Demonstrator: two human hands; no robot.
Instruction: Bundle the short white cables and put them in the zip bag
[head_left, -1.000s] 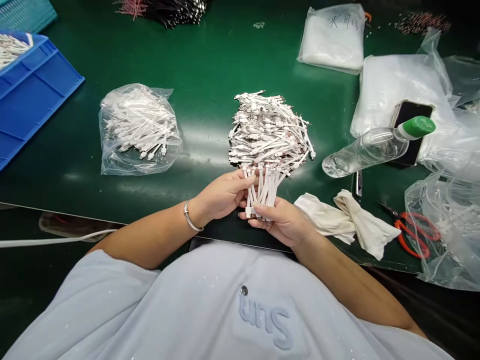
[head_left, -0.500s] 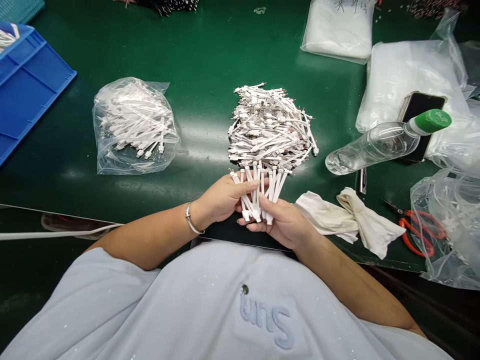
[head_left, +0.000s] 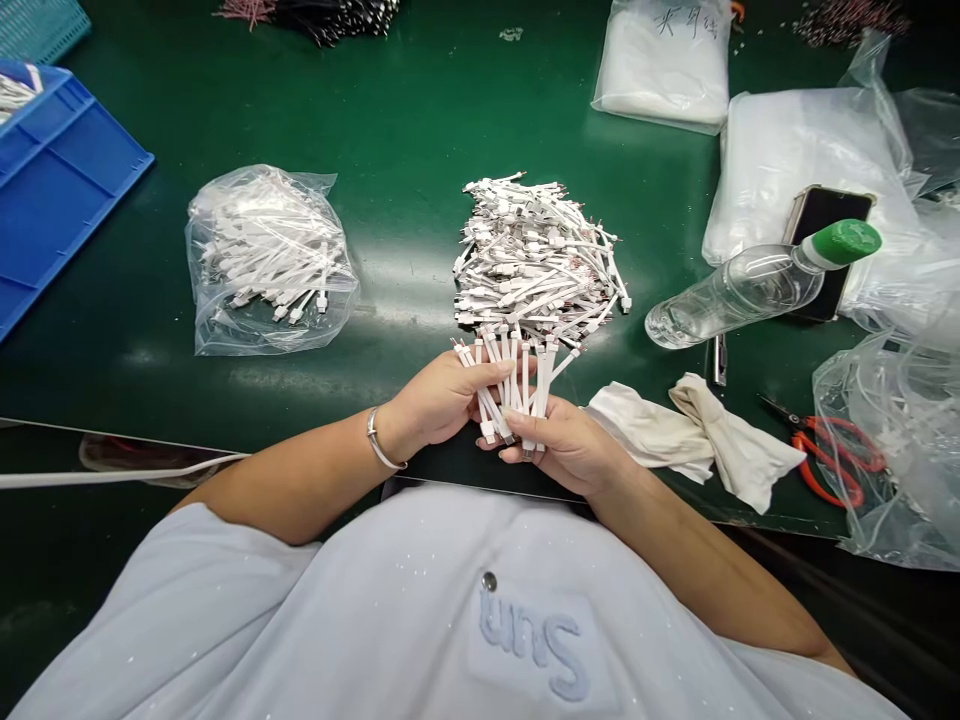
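My left hand (head_left: 442, 397) and my right hand (head_left: 568, 441) are both closed round a fanned bunch of short white cable pieces (head_left: 516, 385), held upright just above the near edge of the green table (head_left: 420, 130). The left thumb lies across the middle of the bunch. The right fingers pinch its lower ends. Right behind the bunch lies a loose pile of the same white cable pieces (head_left: 536, 260). A silver bracelet (head_left: 375, 440) sits on my left wrist.
A clear bag of white cable pieces (head_left: 266, 260) lies to the left, a blue tray (head_left: 52, 180) at far left. Right of my hands are a white cloth (head_left: 697, 435), red scissors (head_left: 829, 450), a lying water bottle (head_left: 750, 285), a phone (head_left: 821, 225) and plastic bags (head_left: 892, 440).
The bunch has been shuffled between my fingers; its pieces fan out slightly more to the left. Both hands stay in the same place.
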